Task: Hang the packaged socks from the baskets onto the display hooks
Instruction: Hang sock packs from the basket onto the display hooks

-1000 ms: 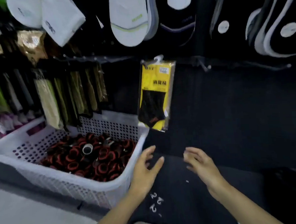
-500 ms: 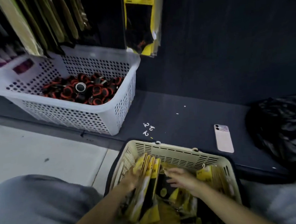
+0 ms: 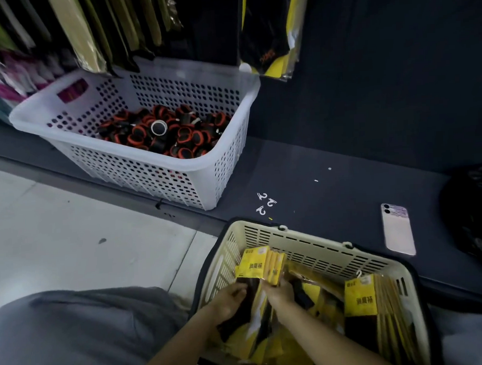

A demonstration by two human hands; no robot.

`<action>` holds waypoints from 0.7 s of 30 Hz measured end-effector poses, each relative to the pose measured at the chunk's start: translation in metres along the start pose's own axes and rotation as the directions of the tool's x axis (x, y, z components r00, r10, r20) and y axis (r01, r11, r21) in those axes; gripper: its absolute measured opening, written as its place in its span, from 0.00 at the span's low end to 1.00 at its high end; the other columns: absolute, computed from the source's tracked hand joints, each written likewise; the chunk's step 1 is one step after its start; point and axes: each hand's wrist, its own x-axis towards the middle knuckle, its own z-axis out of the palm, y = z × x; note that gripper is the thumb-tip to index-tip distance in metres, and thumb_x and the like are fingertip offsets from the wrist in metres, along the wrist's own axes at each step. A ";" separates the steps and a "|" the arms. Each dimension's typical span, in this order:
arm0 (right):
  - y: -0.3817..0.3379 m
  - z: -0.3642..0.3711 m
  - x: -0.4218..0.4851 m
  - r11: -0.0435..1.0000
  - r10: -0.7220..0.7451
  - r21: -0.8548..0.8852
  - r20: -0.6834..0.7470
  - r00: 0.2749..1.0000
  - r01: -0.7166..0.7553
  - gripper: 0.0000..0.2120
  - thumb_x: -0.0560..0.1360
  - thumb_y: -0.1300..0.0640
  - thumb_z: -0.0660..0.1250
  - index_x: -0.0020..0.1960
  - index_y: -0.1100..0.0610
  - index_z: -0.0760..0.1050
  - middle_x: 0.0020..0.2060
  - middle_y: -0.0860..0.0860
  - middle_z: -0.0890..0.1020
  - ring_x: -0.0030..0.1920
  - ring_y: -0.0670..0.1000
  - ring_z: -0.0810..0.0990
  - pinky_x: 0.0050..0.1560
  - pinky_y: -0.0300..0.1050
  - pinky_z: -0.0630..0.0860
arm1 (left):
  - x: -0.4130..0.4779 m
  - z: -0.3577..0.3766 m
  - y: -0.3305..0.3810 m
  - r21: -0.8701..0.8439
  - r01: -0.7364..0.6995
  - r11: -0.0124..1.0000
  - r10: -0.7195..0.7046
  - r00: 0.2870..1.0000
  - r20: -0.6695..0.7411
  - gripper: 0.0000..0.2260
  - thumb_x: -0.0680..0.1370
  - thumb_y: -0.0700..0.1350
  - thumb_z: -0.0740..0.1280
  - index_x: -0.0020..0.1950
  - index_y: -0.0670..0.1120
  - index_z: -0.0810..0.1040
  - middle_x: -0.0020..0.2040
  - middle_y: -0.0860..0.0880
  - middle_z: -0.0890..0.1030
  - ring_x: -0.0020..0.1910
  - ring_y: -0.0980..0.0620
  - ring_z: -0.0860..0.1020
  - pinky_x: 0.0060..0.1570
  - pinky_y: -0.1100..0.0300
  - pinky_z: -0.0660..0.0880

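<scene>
A bundle of yellow-and-black packaged socks [image 3: 259,262] is gripped by the curled fingers of the left hand [image 3: 229,300] and right hand [image 3: 279,292], close to the far left corner of the cream slotted plastic basket [image 3: 321,243].

One head-worn view, tilted steeply down. It's close over the cream basket [image 3: 315,244], facing the dark shelf [image 3: 333,200].

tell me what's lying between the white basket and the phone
Head view: a few small white hooks and white specks lie on the dark shelf; otherwise that stretch is bare.
</scene>
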 end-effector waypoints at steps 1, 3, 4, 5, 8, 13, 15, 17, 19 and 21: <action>0.001 -0.008 -0.002 1.000 -0.026 -0.001 0.002 1.000 0.026 0.17 0.76 0.58 0.68 0.63 0.62 0.74 0.58 0.59 0.80 0.58 0.59 0.78 0.50 0.44 0.72 | 0.003 -0.002 0.007 -0.059 0.024 0.998 -0.026 0.999 -0.024 0.10 0.80 0.34 0.60 0.60 0.35 0.73 0.48 0.45 0.76 0.43 0.56 0.75 0.39 0.74 0.69; 0.000 -0.027 -0.010 0.997 -0.082 -0.013 0.046 0.996 0.082 0.15 0.76 0.56 0.68 0.62 0.59 0.75 0.57 0.57 0.81 0.57 0.57 0.79 0.51 0.43 0.72 | 0.005 -0.008 0.025 -0.158 0.030 0.987 -0.049 0.992 -0.120 0.10 0.77 0.40 0.67 0.57 0.40 0.74 0.49 0.47 0.77 0.48 0.54 0.74 0.42 0.70 0.68; -0.003 -0.037 -0.015 0.993 -0.116 -0.027 0.078 0.990 0.118 0.15 0.76 0.55 0.68 0.62 0.57 0.76 0.57 0.55 0.81 0.56 0.56 0.79 0.53 0.44 0.74 | 0.004 -0.013 0.032 -0.189 0.030 0.982 -0.057 0.988 -0.142 0.11 0.76 0.44 0.70 0.56 0.43 0.73 0.49 0.50 0.75 0.50 0.54 0.74 0.43 0.69 0.68; -0.007 -0.047 -0.020 0.987 -0.148 -0.046 0.109 0.983 0.153 0.15 0.75 0.53 0.69 0.61 0.55 0.76 0.56 0.53 0.82 0.55 0.54 0.80 0.54 0.45 0.75 | 0.003 -0.017 0.038 -0.228 0.043 0.973 -0.073 0.989 -0.127 0.13 0.74 0.47 0.71 0.53 0.47 0.71 0.48 0.53 0.75 0.49 0.55 0.74 0.41 0.69 0.70; -0.033 -0.079 -0.041 0.955 -0.273 -0.058 0.195 0.942 0.289 0.13 0.73 0.50 0.71 0.56 0.50 0.77 0.53 0.47 0.83 0.52 0.46 0.81 0.50 0.40 0.76 | -0.012 -0.028 0.065 -0.392 0.117 0.913 -0.093 0.992 0.079 0.10 0.72 0.55 0.71 0.47 0.53 0.75 0.44 0.57 0.81 0.42 0.59 0.79 0.34 0.66 0.73; -0.095 -0.114 -0.085 0.853 -0.517 0.061 0.242 0.821 0.519 0.18 0.67 0.48 0.71 0.56 0.50 0.78 0.49 0.42 0.85 0.51 0.41 0.82 0.46 0.31 0.76 | -0.027 -0.046 0.116 -0.515 -0.125 0.848 0.116 0.992 -0.050 0.13 0.73 0.49 0.72 0.56 0.48 0.81 0.53 0.50 0.84 0.53 0.51 0.82 0.55 0.55 0.77; -0.116 -0.120 -0.100 0.808 -0.585 0.097 0.236 0.776 0.581 0.18 0.67 0.47 0.70 0.55 0.50 0.79 0.49 0.42 0.85 0.50 0.39 0.82 0.44 0.29 0.76 | -0.035 -0.059 0.136 -0.556 -0.248 0.793 0.217 0.968 -0.123 0.12 0.74 0.44 0.71 0.57 0.45 0.80 0.52 0.50 0.85 0.52 0.54 0.82 0.47 0.64 0.78; -0.138 -0.125 -0.112 0.760 -0.649 0.152 0.219 0.729 0.632 0.13 0.72 0.48 0.66 0.55 0.50 0.80 0.48 0.41 0.85 0.49 0.38 0.82 0.42 0.27 0.75 | -0.044 -0.075 0.153 -0.564 -0.337 0.754 0.276 0.942 -0.193 0.12 0.74 0.42 0.70 0.57 0.44 0.79 0.52 0.51 0.85 0.51 0.56 0.83 0.43 0.70 0.76; -0.162 -0.127 -0.122 0.696 -0.718 0.195 0.175 0.673 0.692 0.11 0.78 0.53 0.62 0.55 0.53 0.80 0.46 0.41 0.85 0.47 0.37 0.82 0.40 0.25 0.74 | -0.055 -0.095 0.169 -0.541 -0.421 0.729 0.337 0.907 -0.252 0.14 0.72 0.45 0.71 0.57 0.45 0.80 0.52 0.52 0.85 0.52 0.57 0.82 0.44 0.71 0.76; -0.189 -0.129 -0.134 0.611 -0.790 0.211 0.105 0.604 0.763 0.11 0.79 0.56 0.60 0.55 0.55 0.80 0.46 0.42 0.86 0.47 0.37 0.82 0.42 0.25 0.73 | -0.066 -0.119 0.184 -0.516 -0.487 0.704 0.384 0.873 -0.300 0.15 0.71 0.47 0.71 0.57 0.46 0.80 0.53 0.51 0.84 0.53 0.55 0.82 0.45 0.69 0.77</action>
